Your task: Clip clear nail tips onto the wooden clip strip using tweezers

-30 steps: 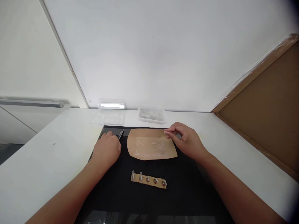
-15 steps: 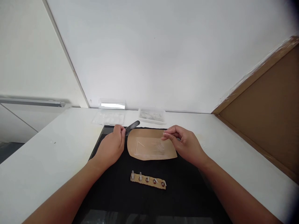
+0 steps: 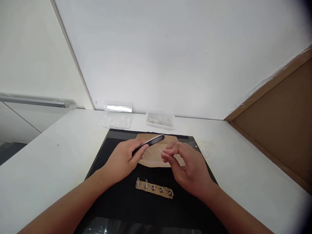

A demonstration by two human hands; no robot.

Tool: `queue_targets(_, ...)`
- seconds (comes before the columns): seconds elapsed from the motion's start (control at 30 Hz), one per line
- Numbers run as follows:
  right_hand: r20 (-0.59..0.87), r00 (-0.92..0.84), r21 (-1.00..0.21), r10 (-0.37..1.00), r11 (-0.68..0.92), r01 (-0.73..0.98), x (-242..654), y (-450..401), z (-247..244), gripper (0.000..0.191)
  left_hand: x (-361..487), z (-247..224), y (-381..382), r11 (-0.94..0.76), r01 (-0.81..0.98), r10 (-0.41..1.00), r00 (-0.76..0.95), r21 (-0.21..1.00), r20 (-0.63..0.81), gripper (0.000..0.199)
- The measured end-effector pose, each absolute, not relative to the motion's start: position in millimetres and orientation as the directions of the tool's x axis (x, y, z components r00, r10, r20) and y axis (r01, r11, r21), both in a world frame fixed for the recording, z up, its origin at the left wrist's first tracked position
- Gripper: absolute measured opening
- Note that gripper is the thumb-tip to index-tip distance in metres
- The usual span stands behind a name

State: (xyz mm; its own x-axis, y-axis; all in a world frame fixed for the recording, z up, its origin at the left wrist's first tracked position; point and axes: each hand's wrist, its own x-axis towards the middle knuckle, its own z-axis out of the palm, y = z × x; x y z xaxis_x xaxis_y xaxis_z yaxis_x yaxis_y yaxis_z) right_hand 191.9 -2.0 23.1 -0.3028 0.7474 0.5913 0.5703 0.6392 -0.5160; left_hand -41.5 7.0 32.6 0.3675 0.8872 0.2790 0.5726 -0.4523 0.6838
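A black nail file (image 3: pixel 156 140) slants up and to the right out of my left hand (image 3: pixel 125 159), whose thumb and fingers close on its lower end. My right hand (image 3: pixel 188 164) pinches a tiny clear piece at its fingertips, just right of the file and apart from it; the piece is mostly hidden. Both hands are over a tan sheet (image 3: pixel 151 162) with thin clear slivers on it. Closer to me lies a cardboard strip (image 3: pixel 156 191) carrying several round metallic studs, with small clear or whitish pieces standing or leaning on them.
A black mat (image 3: pixel 122 201) lies under everything on the white table (image 3: pixel 46 152). Behind it are an open clear case (image 3: pixel 118 120) and a clear box (image 3: pixel 161 120) of translucent pieces. A white wall rises at the back; a brown-framed panel (image 3: pixel 275 123) stands at right.
My left hand has moved right with the nail file, now over the tan sheet. My right hand has come left and lower, still pinching, so the hands are closer together.
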Motion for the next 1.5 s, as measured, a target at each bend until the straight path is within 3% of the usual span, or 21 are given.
queue_targets(0.2, 0.745, -0.270, -0.322, 0.610, 0.683, 0.656, 190, -5, 19, 0.010, -34, 39, -3, -0.503, 0.364, 0.829, 0.461, 0.784, 0.317, 0.026)
queue_targets(0.43, 0.752, -0.259, -0.135, 0.606, 0.526, 0.840, 188, 1, 11, 0.014, -34, 34, -3, -0.452, 0.435, 0.861, 0.442, 0.779, 0.252, 0.035)
queue_targets(0.57, 0.752, -0.233, -0.224, 0.616, 0.572, 0.789, 184, 3, 11, 0.009, -32, 37, -9, -0.245, 0.311, 0.889, 0.449, 0.918, 0.085, 0.037)
queue_targets(0.67, 0.731, -0.215, -0.287, 0.648, 0.577, 0.764, 182, 4, 11, 0.008, -31, 38, -10, -0.172, 0.270, 0.895, 0.445, 0.947, 0.036, 0.040)
queue_targets(0.87, 0.686, -0.293, -0.342, 0.666, 0.651, 0.677, 178, 6, 8, 0.010, -29, 35, -9, -0.170, 0.288, 0.908, 0.416, 0.943, 0.036, 0.041)
queue_targets(1.0, 0.709, -0.174, -0.397, 0.684, 0.590, 0.703, 178, 9, 13, 0.009, -27, 38, -13, -0.166, 0.296, 0.921, 0.388, 0.941, 0.040, 0.039)
queue_targets(1.5, 0.674, -0.246, -0.414, 0.697, 0.632, 0.655, 177, 9, 13, 0.016, -22, 33, -15, -0.083, 0.230, 0.928, 0.371, 0.970, -0.008, 0.039)
